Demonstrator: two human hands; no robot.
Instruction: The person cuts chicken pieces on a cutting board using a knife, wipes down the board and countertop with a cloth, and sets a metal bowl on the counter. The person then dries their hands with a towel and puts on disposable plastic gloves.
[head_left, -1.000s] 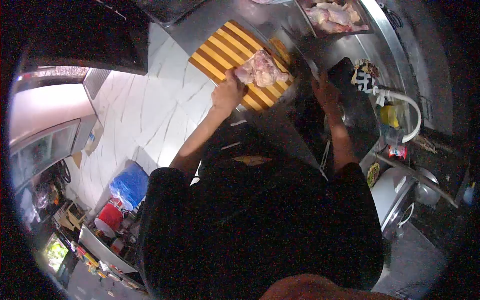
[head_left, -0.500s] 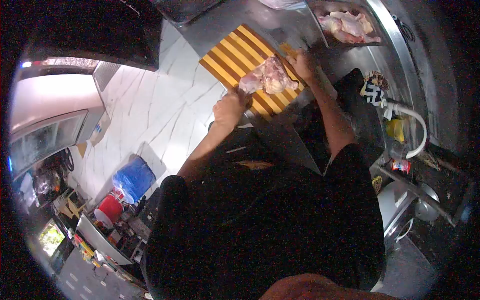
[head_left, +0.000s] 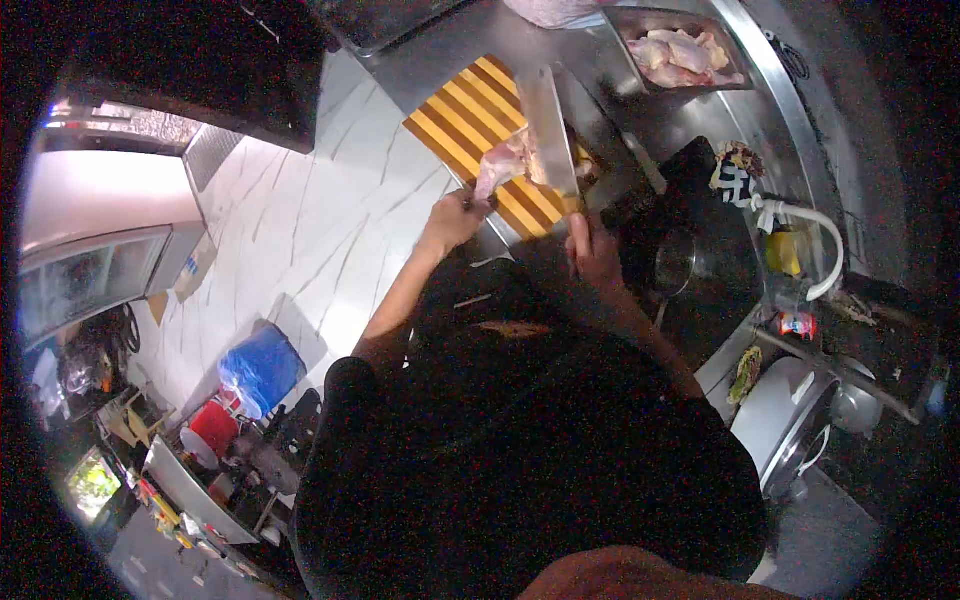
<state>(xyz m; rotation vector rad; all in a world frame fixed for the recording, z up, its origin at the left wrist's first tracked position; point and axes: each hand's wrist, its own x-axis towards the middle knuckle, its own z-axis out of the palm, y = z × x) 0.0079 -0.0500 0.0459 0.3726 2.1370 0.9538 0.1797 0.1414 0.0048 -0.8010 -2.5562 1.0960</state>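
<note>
At upper centre, on the striped board (head_left: 452,112), the chicken piece (head_left: 503,164) is pinched at its lower end by the left hand (head_left: 455,219); a cleaver (head_left: 550,130) (partly covering the meat) is gripped by the right hand (head_left: 595,250), lower right.

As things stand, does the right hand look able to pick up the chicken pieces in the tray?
Probably not: the right hand is occupied by the cleaver. However, the chicken pieces lie uncovered in the tray, so an emptied hand would likely find the way free.
</note>
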